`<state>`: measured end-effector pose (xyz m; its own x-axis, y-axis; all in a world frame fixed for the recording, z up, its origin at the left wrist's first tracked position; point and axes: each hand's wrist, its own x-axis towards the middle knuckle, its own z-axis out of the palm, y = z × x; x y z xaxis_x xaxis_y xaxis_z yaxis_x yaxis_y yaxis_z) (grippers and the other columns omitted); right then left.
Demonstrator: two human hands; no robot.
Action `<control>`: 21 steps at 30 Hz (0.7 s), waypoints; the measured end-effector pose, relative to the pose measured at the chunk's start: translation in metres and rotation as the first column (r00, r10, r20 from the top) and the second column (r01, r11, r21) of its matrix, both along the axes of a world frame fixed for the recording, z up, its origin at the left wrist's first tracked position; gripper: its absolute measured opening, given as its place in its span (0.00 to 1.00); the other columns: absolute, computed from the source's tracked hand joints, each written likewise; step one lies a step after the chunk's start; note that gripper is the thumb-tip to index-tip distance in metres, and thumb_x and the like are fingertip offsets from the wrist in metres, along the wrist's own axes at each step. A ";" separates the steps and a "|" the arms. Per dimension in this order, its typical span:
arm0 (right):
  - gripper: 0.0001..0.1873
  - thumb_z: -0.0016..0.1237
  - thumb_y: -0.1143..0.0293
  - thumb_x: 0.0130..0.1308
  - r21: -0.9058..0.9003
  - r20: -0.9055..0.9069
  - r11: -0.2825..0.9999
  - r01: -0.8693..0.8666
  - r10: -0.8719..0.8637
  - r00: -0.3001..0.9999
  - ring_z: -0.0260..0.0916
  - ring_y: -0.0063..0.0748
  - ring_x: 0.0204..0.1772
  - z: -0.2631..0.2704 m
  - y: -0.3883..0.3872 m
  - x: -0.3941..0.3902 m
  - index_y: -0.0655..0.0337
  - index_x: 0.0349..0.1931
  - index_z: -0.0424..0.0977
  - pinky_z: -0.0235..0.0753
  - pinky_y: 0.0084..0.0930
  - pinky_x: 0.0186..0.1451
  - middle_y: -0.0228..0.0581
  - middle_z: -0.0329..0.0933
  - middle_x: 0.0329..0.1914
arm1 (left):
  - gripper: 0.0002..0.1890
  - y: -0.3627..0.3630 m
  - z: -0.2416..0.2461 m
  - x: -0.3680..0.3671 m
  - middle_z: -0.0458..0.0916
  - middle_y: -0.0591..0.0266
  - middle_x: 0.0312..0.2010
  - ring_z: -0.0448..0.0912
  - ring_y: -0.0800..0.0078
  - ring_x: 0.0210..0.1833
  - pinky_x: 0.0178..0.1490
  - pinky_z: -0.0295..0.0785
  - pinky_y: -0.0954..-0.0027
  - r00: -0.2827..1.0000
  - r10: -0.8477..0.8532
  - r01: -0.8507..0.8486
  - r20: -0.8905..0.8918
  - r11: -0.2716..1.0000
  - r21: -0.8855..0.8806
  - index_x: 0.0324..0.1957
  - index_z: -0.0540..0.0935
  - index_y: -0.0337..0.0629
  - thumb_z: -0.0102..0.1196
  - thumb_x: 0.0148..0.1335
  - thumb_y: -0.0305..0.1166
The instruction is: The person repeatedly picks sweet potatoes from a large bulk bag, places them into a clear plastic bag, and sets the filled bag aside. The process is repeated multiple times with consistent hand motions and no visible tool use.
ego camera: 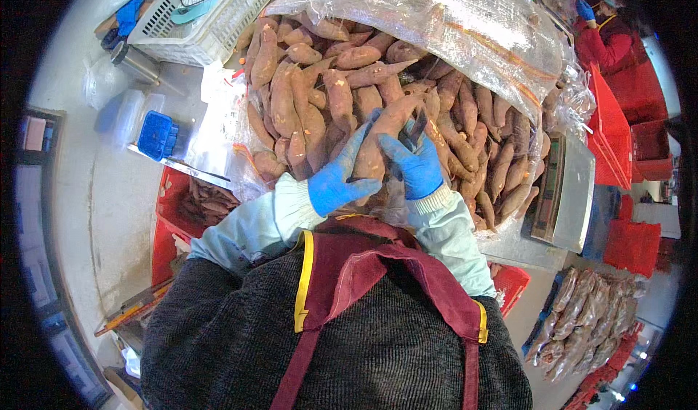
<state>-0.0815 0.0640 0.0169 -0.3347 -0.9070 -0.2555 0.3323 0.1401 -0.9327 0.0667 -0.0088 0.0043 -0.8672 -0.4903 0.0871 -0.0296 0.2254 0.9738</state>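
Both my hands wear dirty blue gloves and are over a large heap of sweet potatoes [286, 101] on a plastic sack. My left hand [343, 172] lies along the left side of one big sweet potato [379, 137], fingers under or beside it and thumb stretched towards the right. On that sweet potato's right side is my right hand [411, 159], which also grips a knife [418, 126] with a dark blade near the root's upper end. The knife's handle is hidden in the glove. A clear woven plastic sheet [436, 22] covers the far part of the heap.
A white plastic crate [202, 33] stands at the upper left, near a steel cup [133, 63] and a blue plastic tray [157, 135]. Below left is a red crate [163, 208] with sweet potatoes. At right are a metal scale [570, 191], red crates [608, 131] and bagged sweet potatoes [586, 322]. A person [605, 39] is at upper right.
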 end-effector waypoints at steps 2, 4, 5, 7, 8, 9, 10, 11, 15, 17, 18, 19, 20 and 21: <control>0.16 0.50 0.69 0.58 0.039 -0.151 0.999 -0.009 0.015 0.988 0.68 0.20 0.38 0.003 -0.002 -0.002 0.66 0.45 0.70 0.69 0.17 0.41 0.33 0.73 0.38 | 0.45 0.004 -0.007 0.005 0.62 0.49 0.56 0.67 0.62 0.53 0.53 0.64 0.66 0.999 -0.019 0.043 -0.048 0.827 0.561 0.65 0.44 0.40 0.57 0.50 0.35; 0.14 0.45 0.72 0.57 -0.111 -0.237 0.991 0.080 -0.105 0.966 0.67 0.26 0.32 0.001 -0.003 -0.010 0.65 0.44 0.70 0.68 0.23 0.36 0.36 0.72 0.30 | 0.39 0.005 -0.011 0.009 0.72 0.55 0.41 0.74 0.69 0.30 0.33 0.72 0.69 0.985 0.015 0.124 -0.172 0.630 0.766 0.63 0.51 0.47 0.55 0.51 0.35; 0.15 0.44 0.74 0.56 -0.214 -0.452 0.977 -0.005 -0.095 0.887 0.66 0.22 0.31 -0.002 -0.002 -0.016 0.66 0.45 0.70 0.67 0.20 0.35 0.34 0.72 0.30 | 0.39 0.005 -0.012 0.010 0.73 0.55 0.41 0.74 0.69 0.31 0.34 0.72 0.70 0.988 -0.018 0.133 -0.153 0.604 0.786 0.63 0.51 0.46 0.56 0.51 0.36; 0.17 0.40 0.78 0.55 -0.209 -0.789 0.967 -0.143 -0.080 0.610 0.63 0.15 0.29 -0.005 -0.006 -0.037 0.66 0.46 0.70 0.66 0.14 0.33 0.29 0.73 0.30 | 0.38 0.002 -0.011 0.014 0.73 0.55 0.40 0.74 0.69 0.32 0.35 0.72 0.70 0.983 -0.090 0.184 -0.161 0.543 0.820 0.63 0.52 0.46 0.56 0.51 0.36; 0.18 0.40 0.79 0.53 -0.048 -0.859 0.991 -0.125 0.023 0.512 0.69 0.24 0.30 -0.010 -0.005 -0.043 0.66 0.46 0.70 0.69 0.21 0.34 0.37 0.75 0.30 | 0.38 0.002 -0.010 0.014 0.74 0.55 0.38 0.74 0.70 0.32 0.34 0.71 0.71 0.991 -0.108 0.131 -0.083 0.585 0.801 0.62 0.54 0.45 0.57 0.51 0.38; 0.15 0.41 0.76 0.53 0.094 -0.883 0.989 -0.112 0.134 0.449 0.69 0.35 0.32 -0.014 -0.007 -0.049 0.66 0.42 0.70 0.69 0.28 0.36 0.43 0.74 0.30 | 0.38 0.002 -0.009 0.014 0.74 0.56 0.38 0.74 0.70 0.32 0.34 0.71 0.71 0.989 -0.109 0.141 -0.096 0.572 0.808 0.62 0.54 0.45 0.57 0.50 0.38; 0.12 0.41 0.73 0.53 0.135 -0.904 0.982 -0.129 0.175 0.391 0.69 0.46 0.34 -0.020 -0.010 -0.056 0.65 0.39 0.69 0.69 0.36 0.37 0.50 0.72 0.31 | 0.39 0.002 -0.007 0.013 0.74 0.56 0.38 0.74 0.71 0.33 0.34 0.71 0.71 0.988 -0.106 0.156 -0.117 0.558 0.815 0.62 0.54 0.44 0.57 0.50 0.38; 0.10 0.42 0.70 0.53 0.120 -0.927 0.977 -0.178 0.174 0.331 0.69 0.57 0.37 -0.027 -0.013 -0.063 0.64 0.35 0.69 0.69 0.43 0.39 0.56 0.71 0.32 | 0.39 0.002 -0.005 0.013 0.74 0.56 0.38 0.73 0.71 0.33 0.34 0.71 0.72 0.985 -0.101 0.170 -0.137 0.543 0.822 0.62 0.54 0.43 0.58 0.49 0.38; 0.12 0.42 0.65 0.57 0.571 -0.814 0.817 0.079 0.552 0.180 0.73 0.50 0.39 -0.057 -0.031 -0.106 0.60 0.38 0.74 0.72 0.38 0.43 0.54 0.74 0.36 | 0.37 -0.003 0.004 0.018 0.73 0.57 0.40 0.73 0.71 0.34 0.36 0.71 0.72 0.961 -0.123 0.273 -0.248 0.569 0.775 0.60 0.57 0.41 0.58 0.48 0.38; 0.12 0.44 0.68 0.58 0.310 -0.676 0.950 -0.039 0.249 0.693 0.75 0.38 0.38 -0.068 -0.007 -0.126 0.62 0.40 0.74 0.73 0.29 0.42 0.46 0.77 0.35 | 0.35 -0.007 0.005 0.024 0.72 0.56 0.42 0.73 0.71 0.34 0.35 0.70 0.73 0.964 0.026 0.205 -0.264 0.557 0.805 0.57 0.61 0.41 0.59 0.47 0.37; 0.12 0.45 0.69 0.58 0.217 -0.609 0.974 -0.066 0.187 0.771 0.74 0.32 0.38 -0.071 0.010 -0.134 0.63 0.41 0.74 0.72 0.25 0.43 0.42 0.77 0.35 | 0.35 -0.013 0.003 0.025 0.69 0.58 0.46 0.71 0.70 0.39 0.40 0.69 0.70 0.957 0.035 0.185 -0.286 0.687 0.702 0.59 0.59 0.43 0.57 0.49 0.40; 0.12 0.46 0.70 0.59 0.118 -0.538 0.990 -0.083 0.134 0.832 0.73 0.25 0.38 -0.069 0.030 -0.143 0.65 0.42 0.73 0.72 0.21 0.43 0.38 0.77 0.35 | 0.36 -0.017 0.001 0.026 0.67 0.59 0.50 0.69 0.69 0.45 0.46 0.67 0.67 0.951 0.060 0.161 -0.304 0.744 0.649 0.60 0.56 0.45 0.56 0.51 0.43; 0.14 0.47 0.70 0.60 -0.008 -0.371 0.996 -0.092 0.082 0.925 0.71 0.23 0.39 -0.067 0.050 -0.147 0.67 0.44 0.72 0.71 0.20 0.44 0.36 0.76 0.39 | 0.37 -0.021 -0.001 0.025 0.64 0.60 0.54 0.67 0.68 0.50 0.52 0.65 0.64 0.933 0.090 0.171 -0.348 0.742 0.649 0.62 0.54 0.46 0.54 0.53 0.46; 0.16 0.48 0.69 0.60 0.108 -0.432 0.993 -0.047 0.089 0.897 0.70 0.25 0.43 -0.064 0.067 -0.150 0.67 0.47 0.70 0.70 0.19 0.47 0.37 0.74 0.43 | 0.37 -0.023 -0.004 0.023 0.63 0.60 0.55 0.66 0.67 0.52 0.54 0.63 0.59 0.879 0.134 0.305 -0.458 0.579 0.756 0.62 0.53 0.49 0.52 0.55 0.48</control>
